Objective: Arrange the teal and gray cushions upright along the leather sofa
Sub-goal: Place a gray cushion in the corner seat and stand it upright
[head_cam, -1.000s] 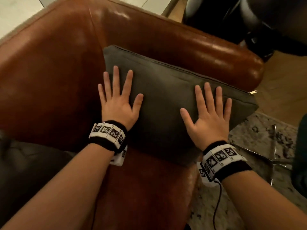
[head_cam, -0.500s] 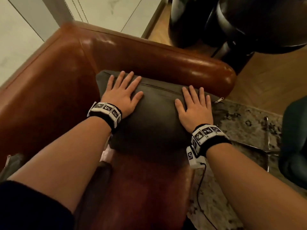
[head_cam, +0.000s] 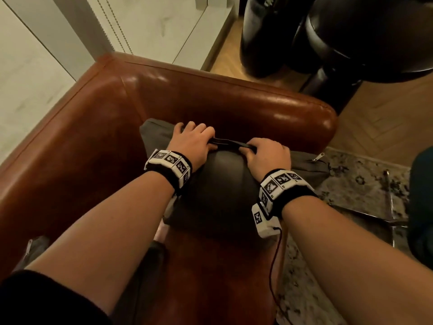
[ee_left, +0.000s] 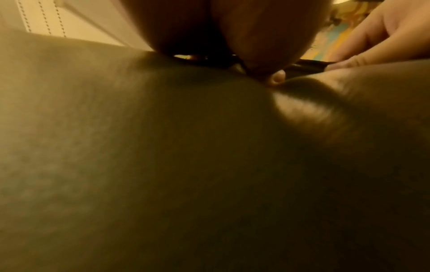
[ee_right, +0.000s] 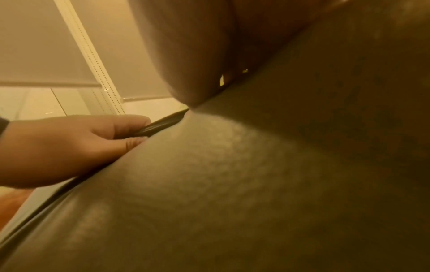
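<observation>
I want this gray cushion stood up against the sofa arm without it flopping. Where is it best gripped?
Probably along the top seam of the gray cushion, from above. It leans on the sofa arm with that edge uppermost, and the left hand and right hand already pinch a fold there, spaced apart.

Gray cushion (head_cam: 220,191): dark gray, plump and bulging in the middle, with a zipper pull at its right end. It stands on the seat against the armrest, top seam pinched up.
Leather sofa (head_cam: 98,127): glossy reddish-brown, with a rounded armrest behind the cushion.
Second gray cushion (head_cam: 35,248): only a corner shows at the lower left.
</observation>
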Tool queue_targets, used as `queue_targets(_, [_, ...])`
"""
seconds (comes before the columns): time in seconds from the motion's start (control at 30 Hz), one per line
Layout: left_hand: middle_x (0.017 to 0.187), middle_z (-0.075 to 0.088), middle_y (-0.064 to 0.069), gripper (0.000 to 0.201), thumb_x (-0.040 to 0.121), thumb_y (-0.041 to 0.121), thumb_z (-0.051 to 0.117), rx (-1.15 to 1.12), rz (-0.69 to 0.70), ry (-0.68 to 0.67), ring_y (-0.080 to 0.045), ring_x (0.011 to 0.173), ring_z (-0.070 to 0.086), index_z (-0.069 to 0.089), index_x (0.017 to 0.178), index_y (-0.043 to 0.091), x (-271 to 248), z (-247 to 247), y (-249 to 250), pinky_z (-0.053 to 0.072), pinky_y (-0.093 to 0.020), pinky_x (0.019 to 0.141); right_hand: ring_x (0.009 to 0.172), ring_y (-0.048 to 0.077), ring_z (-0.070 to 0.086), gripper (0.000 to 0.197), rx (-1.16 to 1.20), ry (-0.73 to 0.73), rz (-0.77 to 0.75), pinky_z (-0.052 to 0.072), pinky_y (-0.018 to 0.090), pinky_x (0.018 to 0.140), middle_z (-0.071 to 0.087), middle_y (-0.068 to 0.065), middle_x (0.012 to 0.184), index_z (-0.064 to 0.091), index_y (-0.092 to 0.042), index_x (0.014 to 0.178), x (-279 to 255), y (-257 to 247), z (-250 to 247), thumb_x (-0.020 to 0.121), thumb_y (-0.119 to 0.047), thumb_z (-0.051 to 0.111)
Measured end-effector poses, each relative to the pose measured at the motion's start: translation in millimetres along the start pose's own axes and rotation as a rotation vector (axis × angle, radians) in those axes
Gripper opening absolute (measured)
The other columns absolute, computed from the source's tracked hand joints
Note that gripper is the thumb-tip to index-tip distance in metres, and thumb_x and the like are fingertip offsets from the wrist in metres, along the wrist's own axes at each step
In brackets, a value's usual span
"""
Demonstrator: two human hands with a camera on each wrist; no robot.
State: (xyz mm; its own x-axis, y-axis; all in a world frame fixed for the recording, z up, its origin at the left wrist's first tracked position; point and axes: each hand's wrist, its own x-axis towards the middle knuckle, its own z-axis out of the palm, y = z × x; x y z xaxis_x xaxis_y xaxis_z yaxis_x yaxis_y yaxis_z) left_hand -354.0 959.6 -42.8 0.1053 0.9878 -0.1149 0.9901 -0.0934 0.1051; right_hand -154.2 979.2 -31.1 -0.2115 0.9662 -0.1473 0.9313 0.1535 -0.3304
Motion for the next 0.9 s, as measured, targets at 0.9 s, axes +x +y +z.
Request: queue_targets(0.9, [0.142,0.050,-0.011,0.040,0.104,0.028,0.033,-0.803,-0.638,0.202,-0.027,0.132,0.044,0.045,0.140,0.016,-79.0,22.7,-105.2,0.029,-0.028,0.105,0.104,0.021,0.059,0.030,0.648,0.198,0.416,0.047,0.024,0.085,0.064,0.010,0.122,0.062,-0.019,0.120,-71.1,140.1,-18.4,0.105,-0.024,0.036])
